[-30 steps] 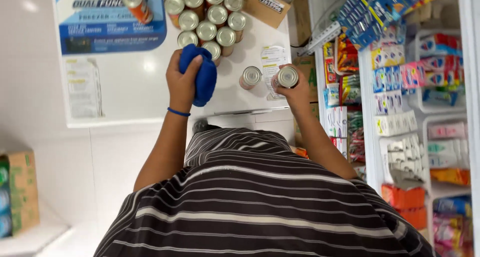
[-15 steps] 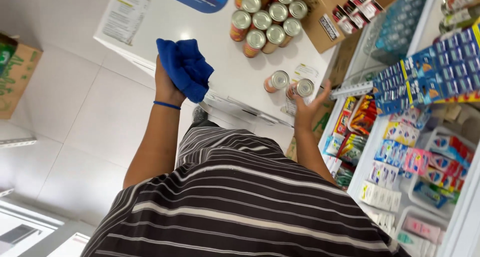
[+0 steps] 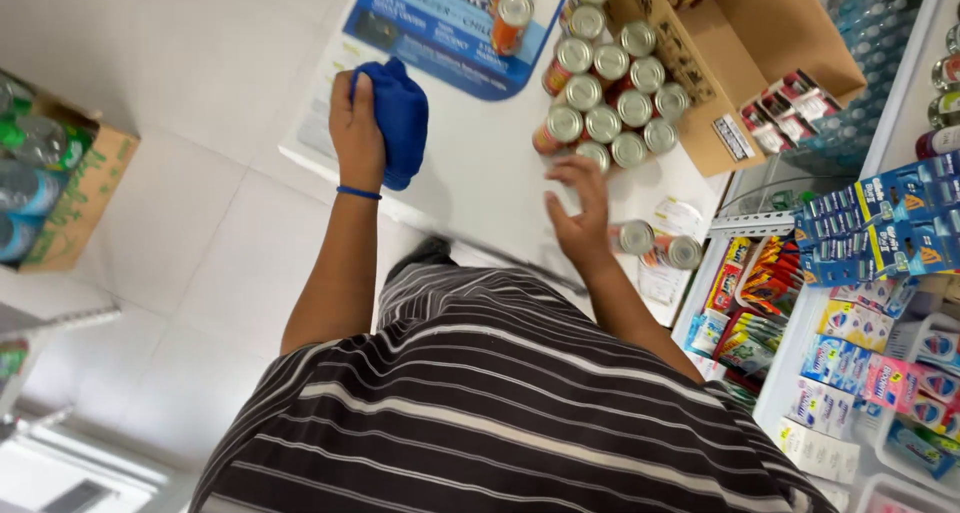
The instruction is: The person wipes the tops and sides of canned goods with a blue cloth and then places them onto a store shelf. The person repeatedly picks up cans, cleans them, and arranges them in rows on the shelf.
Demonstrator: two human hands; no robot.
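L hand (image 3: pixel 357 118) grips 1 blue cloth (image 3: pixel 402 121), bunched, on white freezer lid (image 3: pixel 470 173). R hand (image 3: pixel 578 218) open, empty, just beside 2 separate cans (image 3: pixel 655 244). Approx. 11 clustered cans (image 3: pixel 610 98) by cardboard box (image 3: pixel 745 63), past R hand.

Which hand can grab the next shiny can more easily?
Probably the right hand: it is open and empty, hovering between the cluster of silver-topped metal cans and two loose cans. The left hand is full, clutching a bunched blue cloth.
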